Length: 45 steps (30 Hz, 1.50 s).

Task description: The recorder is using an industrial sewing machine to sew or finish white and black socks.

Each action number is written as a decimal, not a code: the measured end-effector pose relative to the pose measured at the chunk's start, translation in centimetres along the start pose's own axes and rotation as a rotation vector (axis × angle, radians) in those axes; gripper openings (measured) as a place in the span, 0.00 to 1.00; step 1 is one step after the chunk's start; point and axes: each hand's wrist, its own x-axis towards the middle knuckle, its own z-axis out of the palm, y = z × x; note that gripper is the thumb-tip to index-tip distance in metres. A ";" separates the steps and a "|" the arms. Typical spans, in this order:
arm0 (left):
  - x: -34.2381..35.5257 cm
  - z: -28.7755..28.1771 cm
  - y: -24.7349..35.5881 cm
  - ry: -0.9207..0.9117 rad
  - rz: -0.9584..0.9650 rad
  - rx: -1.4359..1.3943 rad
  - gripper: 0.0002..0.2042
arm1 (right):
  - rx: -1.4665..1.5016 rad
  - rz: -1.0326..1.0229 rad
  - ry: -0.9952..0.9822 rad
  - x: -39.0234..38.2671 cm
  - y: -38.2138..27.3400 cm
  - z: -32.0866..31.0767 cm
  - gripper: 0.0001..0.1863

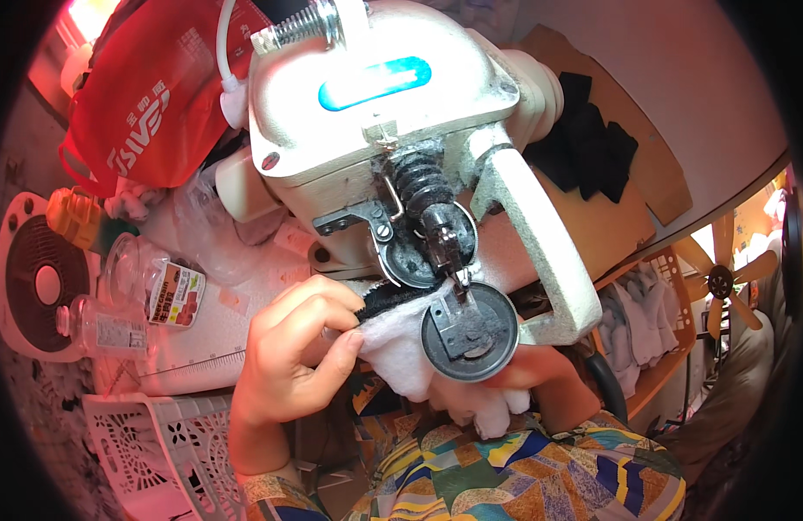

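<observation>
A white fleecy glove (397, 356) with a black fuzzy edge (393, 298) runs into a cream industrial sewing machine, between its two round discs. My left hand (302, 347) pinches the glove's edge between thumb and fingers, left of the discs. The front dark metal disc (469, 334) covers part of the glove, whose finger ends hang below it. Behind and below that disc, my right hand (540, 372) is at the glove's right side. Its fingers are hidden by the disc and the fabric. The needle area (458, 276) sits right above the glove.
A curved machine arm (549, 260) comes down on the right. Clear plastic jars (115, 326) and a fan (46, 282) stand at left, above a white basket (167, 443). Black fabric pieces (588, 143) lie on cardboard at back right. A crate (645, 321) holds pale gloves.
</observation>
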 end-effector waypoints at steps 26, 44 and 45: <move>1.5 2.3 2.7 0.072 0.182 0.329 0.08 | -0.527 -0.309 0.333 0.8 -4.7 2.0 0.33; -0.5 1.2 0.7 0.210 0.216 0.290 0.17 | -0.562 -0.348 0.289 1.0 -2.7 2.6 0.34; -0.6 1.3 0.9 0.225 0.235 0.332 0.17 | -0.556 -0.336 0.293 1.0 -2.9 2.6 0.34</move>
